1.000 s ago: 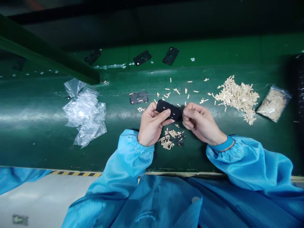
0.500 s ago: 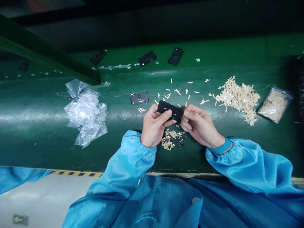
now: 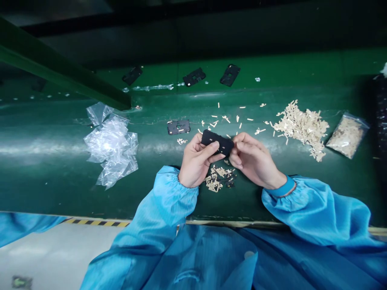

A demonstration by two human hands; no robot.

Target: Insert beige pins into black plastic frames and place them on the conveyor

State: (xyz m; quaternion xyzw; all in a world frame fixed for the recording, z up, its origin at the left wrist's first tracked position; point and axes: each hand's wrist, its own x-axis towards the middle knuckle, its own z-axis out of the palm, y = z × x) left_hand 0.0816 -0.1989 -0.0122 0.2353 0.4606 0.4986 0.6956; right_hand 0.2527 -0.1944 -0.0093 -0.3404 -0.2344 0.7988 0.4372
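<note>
L hand [image 3: 193, 163] has the black plate [image 3: 223, 143], raised over the tabletop [image 3: 66, 173] approx. mid-scene; L grip pinching it, thumb flat on upper face, fingers beneath. R hand [image 3: 255, 159] at plate's R end, thumb & index tips close tog.; whether R grip is pressed shut or pinching anything, can't tell, tips part-hidden. Step in hand, my read: fine fingertip work at that end. Next move prob. calls for steady L hold, light R touch. Materials: plate thin, matte, prob. moulded plastic, rounded corners, few small slots. 2nd plate [image 3: 173, 129] flat nearby, w/ central cut-out & pale bits on it. Heap of pale strips [image 3: 300, 129] to R, papery-looking, curled, tangled; more strewn btwn. Zip bag [image 3: 347, 135] beside heap, clear, stuffed w/ similar pcs. Small pile of bits [image 3: 213, 185] below plate, tan & black mixed. Clear plastic bags [image 3: 111, 141] to L, crumpled, glossy.
</note>
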